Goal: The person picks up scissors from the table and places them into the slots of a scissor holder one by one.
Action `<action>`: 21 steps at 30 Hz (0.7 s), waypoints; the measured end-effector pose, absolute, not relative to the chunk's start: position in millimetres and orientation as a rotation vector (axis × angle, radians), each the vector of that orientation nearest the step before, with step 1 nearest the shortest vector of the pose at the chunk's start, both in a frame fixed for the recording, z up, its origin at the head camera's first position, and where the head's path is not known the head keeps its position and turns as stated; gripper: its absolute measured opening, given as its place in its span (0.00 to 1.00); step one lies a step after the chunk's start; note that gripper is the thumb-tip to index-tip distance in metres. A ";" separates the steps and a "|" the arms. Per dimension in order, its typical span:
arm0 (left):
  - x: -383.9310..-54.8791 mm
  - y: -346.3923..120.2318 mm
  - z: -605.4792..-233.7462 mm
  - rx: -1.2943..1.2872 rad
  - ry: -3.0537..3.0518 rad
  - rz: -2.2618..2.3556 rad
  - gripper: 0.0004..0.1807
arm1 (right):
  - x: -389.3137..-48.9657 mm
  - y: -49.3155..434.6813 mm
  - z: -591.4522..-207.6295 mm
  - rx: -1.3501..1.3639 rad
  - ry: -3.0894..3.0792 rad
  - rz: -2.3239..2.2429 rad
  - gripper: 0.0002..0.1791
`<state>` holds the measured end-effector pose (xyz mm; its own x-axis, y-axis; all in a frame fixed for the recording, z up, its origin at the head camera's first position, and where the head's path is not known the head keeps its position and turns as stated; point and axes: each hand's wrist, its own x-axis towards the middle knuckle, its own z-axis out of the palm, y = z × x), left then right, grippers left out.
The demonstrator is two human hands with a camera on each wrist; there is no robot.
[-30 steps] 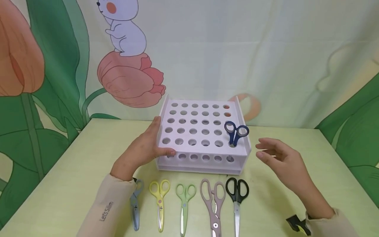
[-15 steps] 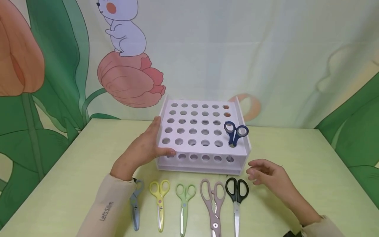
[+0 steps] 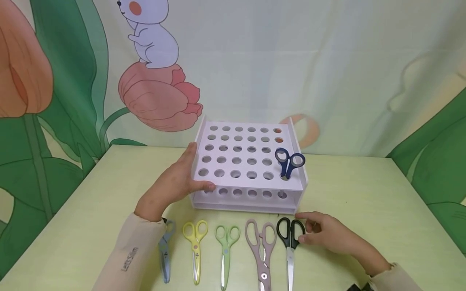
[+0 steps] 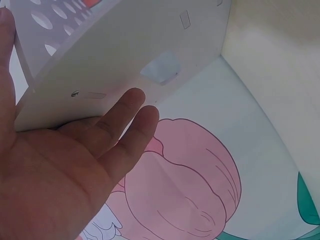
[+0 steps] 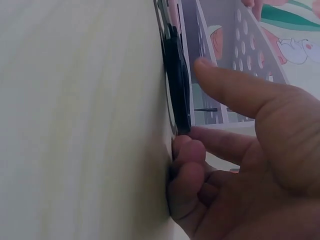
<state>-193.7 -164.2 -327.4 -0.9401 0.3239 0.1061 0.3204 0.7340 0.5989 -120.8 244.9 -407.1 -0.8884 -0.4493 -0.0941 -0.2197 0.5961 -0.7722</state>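
The white rack (image 3: 243,181), with rows of round holes, stands at the table's middle. My left hand (image 3: 171,178) rests against its left side; the thumb lies over the front edge and two fingers stretch along the side panel (image 4: 115,82). Dark blue scissors (image 3: 287,165) stand handles-up in the front right hole. My right hand (image 3: 333,234) is low beside the black-handled scissors (image 3: 291,238), index finger reaching past the handles and thumb at the right loop. In the right wrist view the black handle (image 5: 177,82) lies between thumb and fingers, not gripped; the lower fingers curl against the table.
Left of the black scissors lie mauve scissors (image 3: 263,258), green scissors (image 3: 226,254), yellow scissors (image 3: 196,254) and blue-grey scissors (image 3: 165,258), in a row before the rack. My left sleeve (image 3: 127,254) overlaps the left end of the row. A printed curtain (image 3: 247,60) hangs behind the table.
My right hand has come down and toward me, from beside the rack to the black scissors, its index finger now extended. The left hand stays on the rack.
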 end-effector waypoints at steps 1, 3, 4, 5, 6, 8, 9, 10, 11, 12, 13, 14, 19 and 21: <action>-194.3 -164.1 -327.2 0.541 2.917 1.008 0.73 | -120.2 244.5 -406.7 -0.559 2.557 -1.156 0.35; -194.8 -164.1 -326.6 0.542 2.918 1.002 0.73 | -118.9 243.6 -405.3 -0.576 2.577 -1.117 0.35; -195.0 -164.1 -326.6 0.539 2.918 1.001 0.73 | -118.3 243.3 -404.3 -0.584 2.581 -1.104 0.35; -194.9 -164.0 -326.4 0.535 2.916 1.003 0.73 | -117.7 243.3 -403.1 -0.596 2.582 -1.090 0.34; -194.8 -163.9 -326.6 0.532 2.915 1.003 0.73 | -117.1 243.7 -401.9 -0.609 2.581 -1.079 0.34; -194.3 -163.8 -327.1 0.529 2.913 1.002 0.74 | -115.9 245.5 -399.3 -0.633 2.563 -1.066 0.32; -194.2 -163.4 -327.3 0.527 2.910 1.006 0.74 | -115.3 246.6 -398.1 -0.648 2.551 -1.059 0.32; -194.0 -163.2 -327.4 0.526 2.911 1.004 0.74 | -114.7 247.8 -397.1 -0.657 2.538 -1.053 0.32; -193.8 -162.9 -327.6 0.526 2.910 1.003 0.74 | -114.3 249.1 -396.3 -0.669 2.526 -1.049 0.32; -193.5 -162.5 -327.4 0.528 2.909 1.002 0.74 | -114.1 250.0 -395.9 -0.678 2.511 -1.048 0.33; -193.4 -162.0 -327.1 0.525 2.908 1.002 0.74 | -114.1 250.6 -395.7 -0.686 2.501 -1.045 0.34; -193.3 -161.7 -326.6 0.524 2.909 0.999 0.74 | -114.0 250.7 -395.6 -0.699 2.502 -1.032 0.35; -193.3 -162.6 -325.2 0.526 2.913 0.987 0.74 | -111.4 243.8 -396.1 -0.712 2.595 -0.871 0.39; -193.6 -163.8 -325.6 0.531 2.918 0.986 0.74 | -109.8 240.0 -395.8 -0.712 2.639 -0.797 0.37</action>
